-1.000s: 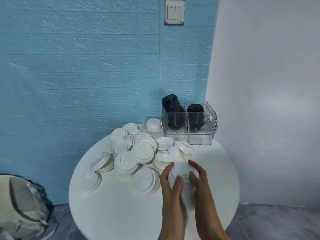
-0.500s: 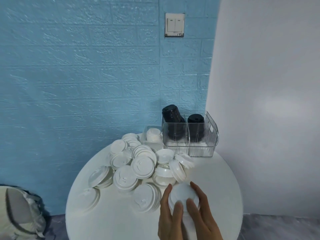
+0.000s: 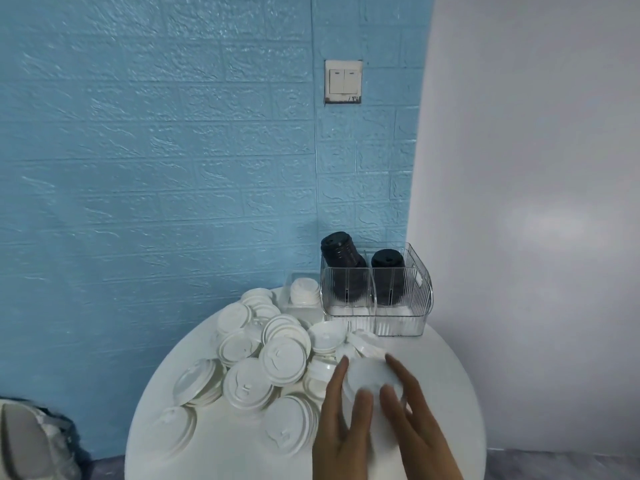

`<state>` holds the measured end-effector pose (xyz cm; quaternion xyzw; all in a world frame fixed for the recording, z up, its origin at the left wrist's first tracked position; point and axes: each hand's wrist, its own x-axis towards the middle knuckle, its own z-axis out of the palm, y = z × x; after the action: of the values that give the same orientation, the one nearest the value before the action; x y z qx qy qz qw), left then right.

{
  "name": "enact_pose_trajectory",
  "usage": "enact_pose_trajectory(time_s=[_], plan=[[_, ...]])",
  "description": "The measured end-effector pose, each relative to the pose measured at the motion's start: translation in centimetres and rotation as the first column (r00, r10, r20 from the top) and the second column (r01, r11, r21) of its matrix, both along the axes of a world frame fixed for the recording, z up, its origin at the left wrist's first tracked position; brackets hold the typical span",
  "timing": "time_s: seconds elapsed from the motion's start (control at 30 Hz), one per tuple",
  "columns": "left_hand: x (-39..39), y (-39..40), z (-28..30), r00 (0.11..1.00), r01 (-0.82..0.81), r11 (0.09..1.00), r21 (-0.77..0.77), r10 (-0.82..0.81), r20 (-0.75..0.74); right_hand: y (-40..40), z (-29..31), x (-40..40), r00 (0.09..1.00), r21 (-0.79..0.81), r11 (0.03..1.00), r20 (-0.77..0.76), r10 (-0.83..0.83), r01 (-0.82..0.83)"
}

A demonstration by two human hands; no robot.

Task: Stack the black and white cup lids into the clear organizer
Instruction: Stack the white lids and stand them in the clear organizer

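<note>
Both hands hold one stack of white cup lids [image 3: 372, 375] between them above the round white table [image 3: 214, 455]. My left hand [image 3: 341, 427] grips its left side, thumb on top. My right hand [image 3: 412, 410] grips the right side. Several loose white lids and small stacks [image 3: 282, 360] lie spread over the table's left and middle. The clear organizer [image 3: 398, 317] stands at the table's far right, with two columns of black lids [image 3: 341, 254] in its back compartments. A short stack of white lids [image 3: 304, 291] sits in a clear holder just left of it.
A blue brick-pattern wall with a light switch [image 3: 343, 81] rises behind the table. A white wall [image 3: 536, 202] closes the right side. A grey bag [image 3: 31, 441] lies on the floor at the lower left.
The view has tilted upward, so the table and hands sit lower in the frame. Both hands keep hold of the white lid stack, now a little nearer the organizer.
</note>
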<state>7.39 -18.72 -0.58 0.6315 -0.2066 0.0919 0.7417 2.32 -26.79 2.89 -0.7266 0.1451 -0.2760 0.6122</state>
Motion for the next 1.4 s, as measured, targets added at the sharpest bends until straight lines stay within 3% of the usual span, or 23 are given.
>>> enact_pose_trajectory(time_s=[0.03, 0.07, 0.17, 0.4, 0.83, 1.13, 1.23, 1.4], plan=[[0.6, -0.1, 1.6, 0.993, -0.014, 1.0, 0.001, 0.014, -0.113, -0.9, 0.9, 0.3, 0.996, 0.022, 0.996, -0.042, 0.083, -0.082], [1.1, -0.1, 3.7, 0.969, 0.156, 0.987, -0.041, -0.16, -0.189, -2.0, 2.1, 0.7, 0.994, 0.045, 0.993, -0.019, 0.108, -0.107], [5.4, -1.3, 8.0, 0.954, 0.185, 0.982, 0.021, -0.175, -0.243, -3.6, 5.6, 5.2, 0.992, 0.079, 0.99, 0.05, 0.117, -0.121], [15.4, -4.4, 14.1, 0.963, 0.206, 0.974, 0.094, -0.185, -0.194, -7.3, 10.3, 16.0, 0.998, 0.102, 0.993, 0.036, 0.055, -0.059], [23.3, -6.4, 11.8, 0.967, 0.221, 0.93, 0.294, -0.17, -0.188, -9.4, 9.2, 23.1, 0.999, 0.182, 0.983, -0.052, -0.001, 0.011], [24.3, -6.1, 10.8, 0.994, 0.076, 0.831, 0.551, -0.021, -0.106, -10.1, 7.3, 24.3, 0.996, 0.232, 0.973, -0.083, 0.01, 0.01], [25.1, -6.1, 10.1, 0.988, 0.111, 0.832, 0.544, -0.033, -0.151, -9.8, 6.8, 24.7, 0.996, 0.239, 0.971, -0.084, 0.023, -0.002], [26.6, -6.8, 7.3, 0.98, 0.175, 0.904, 0.389, -0.121, -0.159, -10.6, 5.0, 25.8, 0.995, 0.294, 0.956, -0.101, 0.023, 0.007]])
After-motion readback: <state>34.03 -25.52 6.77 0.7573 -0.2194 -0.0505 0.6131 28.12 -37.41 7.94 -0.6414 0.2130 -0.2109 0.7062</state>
